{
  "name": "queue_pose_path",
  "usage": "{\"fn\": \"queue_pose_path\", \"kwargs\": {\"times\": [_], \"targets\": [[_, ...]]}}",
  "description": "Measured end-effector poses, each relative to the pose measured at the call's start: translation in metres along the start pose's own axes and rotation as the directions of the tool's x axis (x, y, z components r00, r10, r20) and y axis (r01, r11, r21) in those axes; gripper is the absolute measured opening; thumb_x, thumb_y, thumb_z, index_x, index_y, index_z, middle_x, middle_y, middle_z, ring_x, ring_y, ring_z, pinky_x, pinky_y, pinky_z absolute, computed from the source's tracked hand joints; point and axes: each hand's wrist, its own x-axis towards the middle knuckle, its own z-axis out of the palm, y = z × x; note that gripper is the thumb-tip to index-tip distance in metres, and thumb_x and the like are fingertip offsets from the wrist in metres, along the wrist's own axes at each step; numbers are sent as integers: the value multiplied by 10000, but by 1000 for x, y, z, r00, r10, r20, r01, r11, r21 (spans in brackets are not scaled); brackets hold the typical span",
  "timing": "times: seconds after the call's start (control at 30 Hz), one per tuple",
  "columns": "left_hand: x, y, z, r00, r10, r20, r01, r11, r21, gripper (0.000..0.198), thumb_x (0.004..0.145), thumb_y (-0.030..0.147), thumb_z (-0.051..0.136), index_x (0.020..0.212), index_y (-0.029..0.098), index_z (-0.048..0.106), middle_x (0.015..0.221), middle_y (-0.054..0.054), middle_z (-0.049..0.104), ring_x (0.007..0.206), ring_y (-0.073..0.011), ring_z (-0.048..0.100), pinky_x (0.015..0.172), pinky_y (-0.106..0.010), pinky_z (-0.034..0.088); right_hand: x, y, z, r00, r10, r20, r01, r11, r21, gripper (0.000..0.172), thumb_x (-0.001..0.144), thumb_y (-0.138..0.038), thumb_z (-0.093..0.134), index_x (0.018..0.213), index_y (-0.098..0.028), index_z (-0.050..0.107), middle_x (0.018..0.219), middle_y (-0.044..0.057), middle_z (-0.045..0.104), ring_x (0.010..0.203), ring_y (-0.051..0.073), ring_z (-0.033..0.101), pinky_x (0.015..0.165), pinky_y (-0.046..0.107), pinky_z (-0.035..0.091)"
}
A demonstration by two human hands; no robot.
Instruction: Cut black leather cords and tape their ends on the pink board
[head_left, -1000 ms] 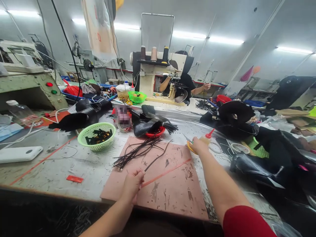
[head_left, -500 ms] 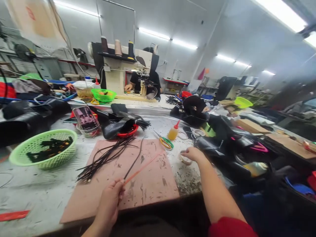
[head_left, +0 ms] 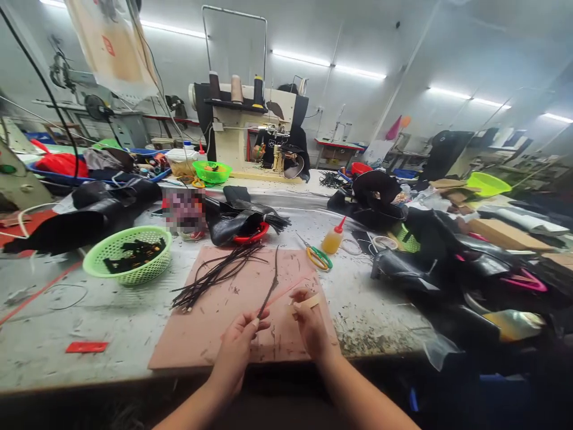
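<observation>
A: Where is the black cord (head_left: 270,291)?
B: Over the middle of the pink mat (head_left: 197,340). Its near end is pinched between the thumb and fingertips of the left hand (head_left: 237,345), and the rest runs away from the person towards the mat's far edge.

A: And the right hand (head_left: 312,322)?
B: Just beside the left, also above the mat. Its fingers are closed on a tan strip (head_left: 308,303), which looks like tape.

A: What lies round them?
B: A loose bundle of cords (head_left: 215,273) fans across the mat's far left part. Off the far right corner lie scissors (head_left: 319,258) with yellow and green handles, and next to them stands a glue bottle (head_left: 333,240) with a red tip.

A: The containers?
B: Left of the mat, on the grey table (head_left: 67,322), a green basket (head_left: 107,272) holds small black pieces with gold bits. Beyond the mat a red dish (head_left: 250,237) carries folded black leather parts. Farther back, a small green basket (head_left: 202,175) has something orange in it; I cannot tell what.
</observation>
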Motion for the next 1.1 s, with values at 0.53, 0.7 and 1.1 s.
{"fn": "queue_pose_path", "kwargs": {"times": [0.53, 0.7, 1.1], "targets": [[-4, -8, 4, 993, -120, -19, 115, 979, -168, 184, 479, 250, 692, 528, 156, 541, 430, 62, 511, 411, -71, 414, 430, -185, 316, -24, -3, 23, 747, -610, 264, 664, 698, -268, 132, 770, -85, 385, 785, -193, 460, 799, 46, 498, 752, 161, 498, 638, 293, 453], [-1, -10, -2, 997, -38, -60, 26, 982, -188, 144, 470, 208, 703, 513, 133, 587, 498, 33, 552, 503, -74, 433, 516, -184, 341, -15, -20, 10, 814, -452, 364, 566, 756, -328, 44, 744, -175, 510, 778, -187, 535, 757, 46, 578, 730, 175, 540, 633, 292, 457], [-3, 0, 0, 995, -78, -61, 59, 959, -278, 185, 416, 223, 750, 506, 142, 611, 686, 6, 611, 564, -84, 475, 559, -197, 377, -26, -24, 21, 863, 436, 256, -499, 815, 296, 281, 492, -359, 725, 580, -163, 544, 460, -65, 455, 425, 60, 343, 416, 198, 249]]}}
